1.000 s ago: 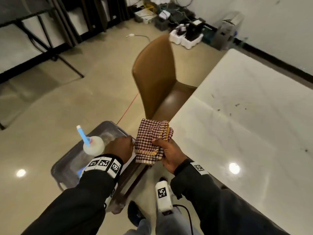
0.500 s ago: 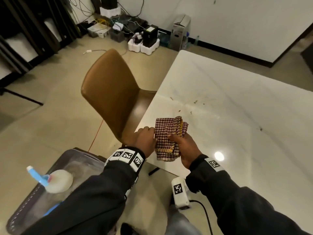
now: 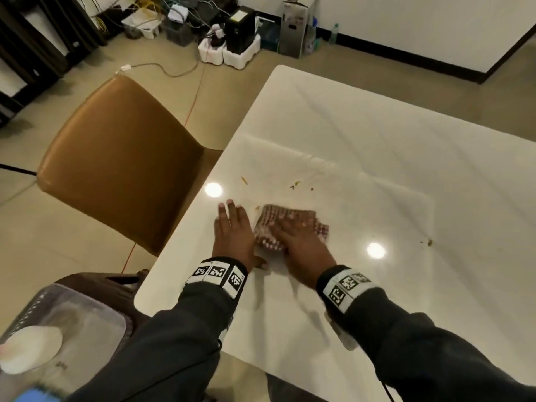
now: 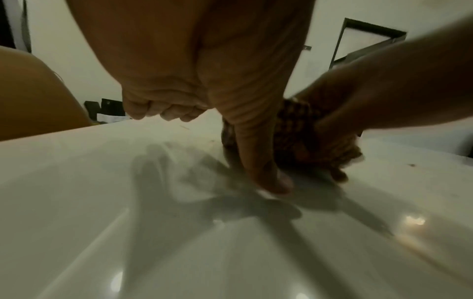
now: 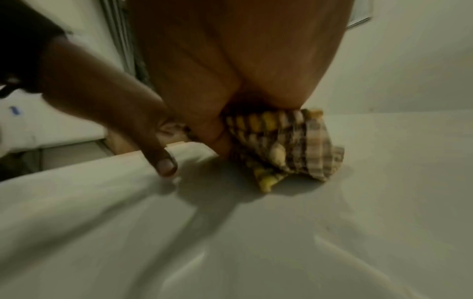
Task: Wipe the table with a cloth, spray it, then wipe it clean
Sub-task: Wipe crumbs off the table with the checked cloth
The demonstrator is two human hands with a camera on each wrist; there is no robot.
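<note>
I've brought the cloth [image 3: 290, 227] down onto the desk [image 3: 377, 175]; soft and light, my right hand [image 3: 301, 245] presses it flat, left hand [image 3: 233, 236] open beside.

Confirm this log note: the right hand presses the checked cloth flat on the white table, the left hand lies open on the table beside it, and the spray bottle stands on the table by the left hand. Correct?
Not quite: the spray bottle is off the table, in the tray at lower left, as the head view shows. The right hand does press the checked cloth flat, and the left hand does lie open beside it.
</note>
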